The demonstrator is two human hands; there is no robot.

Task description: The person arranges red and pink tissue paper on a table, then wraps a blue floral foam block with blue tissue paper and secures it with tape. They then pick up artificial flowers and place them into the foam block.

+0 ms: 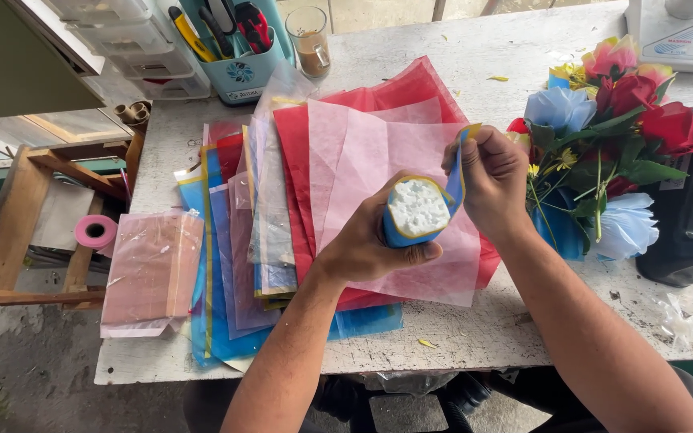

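Head view shows the left hand (366, 244) wrapped tight around a white foam block (417, 208), over the pink paper sheets (378, 160) on the table (475, 321). The right hand (492, 180) pinches the blue ribbon (457, 172) that goes around the block.

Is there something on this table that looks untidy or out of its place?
Yes. The coloured sheets lie fanned and crooked, and some hang over the table edge at the left. Small yellow scraps are scattered. Both hands hold the blue-wrapped foam block neatly.
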